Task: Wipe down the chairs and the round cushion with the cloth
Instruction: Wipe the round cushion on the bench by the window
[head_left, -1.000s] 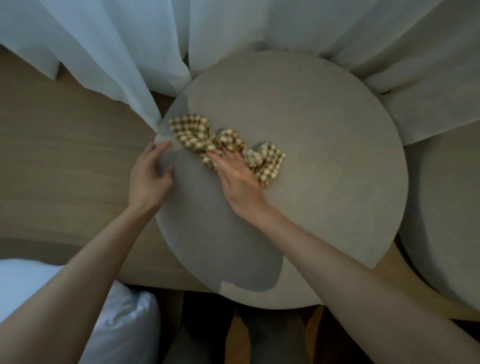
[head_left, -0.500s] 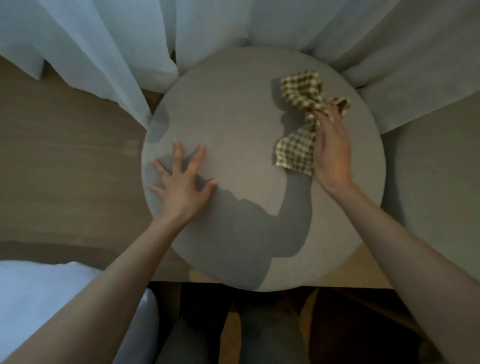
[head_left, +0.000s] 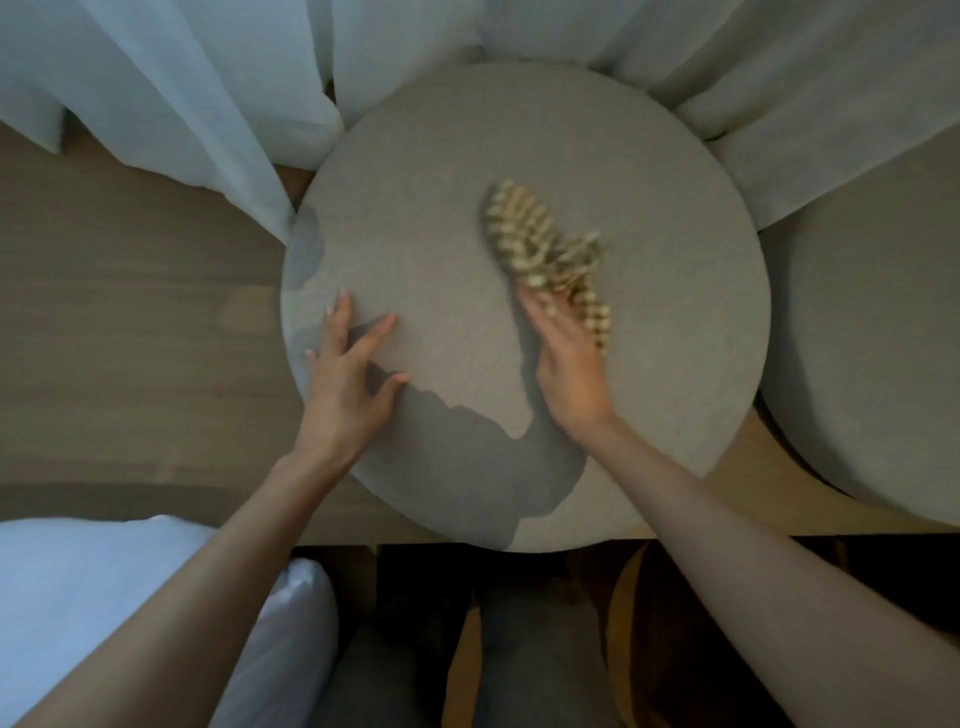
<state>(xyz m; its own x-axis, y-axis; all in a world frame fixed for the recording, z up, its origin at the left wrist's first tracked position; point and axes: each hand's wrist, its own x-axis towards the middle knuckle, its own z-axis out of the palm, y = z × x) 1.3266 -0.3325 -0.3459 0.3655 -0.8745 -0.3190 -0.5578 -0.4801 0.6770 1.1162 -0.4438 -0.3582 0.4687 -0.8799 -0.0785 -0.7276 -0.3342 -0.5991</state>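
Now cloth (head_left: 535, 244) lies far-left to near-right — right hand (head_left: 569, 374) flat atop, left hand (head_left: 348, 384) splayed.

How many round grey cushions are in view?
2. One round cushion in the middle, under the cloth; a second cushion at the right edge, partly cut off. More may be hidden.

The round cushion (head_left: 519, 156) is covered in matt grey woven fabric with a fine, slightly rough grain. The cloth (head_left: 524, 234) on it is a soft checked weave, crumpled and blurred. Behind the cushion hangs a thin, smooth white fabric curtain (head_left: 182, 78). Left of it the desk (head_left: 130, 312) shows matt wood grain. Right of it, a second cushion (head_left: 872, 338) has the same grey fabric.
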